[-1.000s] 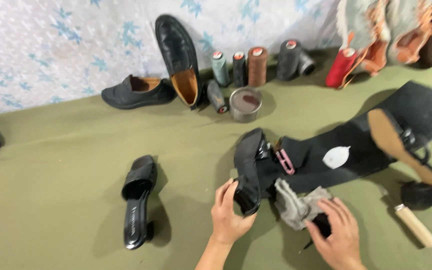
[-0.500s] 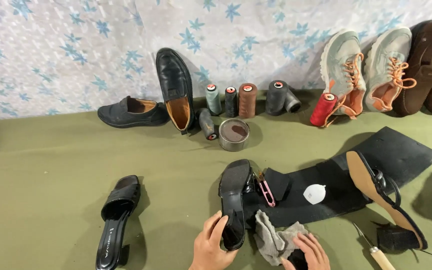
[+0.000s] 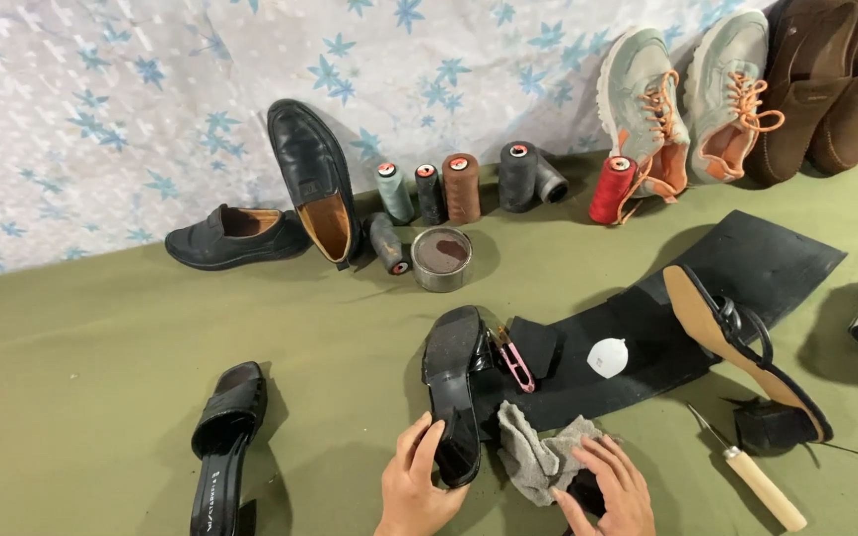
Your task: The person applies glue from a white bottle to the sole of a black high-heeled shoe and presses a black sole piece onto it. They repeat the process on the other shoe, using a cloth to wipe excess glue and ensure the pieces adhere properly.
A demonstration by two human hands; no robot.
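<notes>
Fingers of the left hand point(image 3: 419, 486) are curled around the edge of a black sandal point(image 3: 452, 392), which is held sole-up on the olive cloth-covered floor point(image 3: 81, 397); the right hand point(image 3: 613, 486) is laid with fingers loosely spread on a dark object and touches a grey rag point(image 3: 538, 457) just beside the sandal; pink snips point(image 3: 514, 360) and a black rubber sheet point(image 3: 707, 298) lie close behind; a second black sandal point(image 3: 222, 437) lies well to the left; a wooden-handled knife point(image 3: 757, 481) lies to the right; thread spools point(image 3: 461, 187) and a round tin point(image 3: 442, 258) stand near the wall.
</notes>
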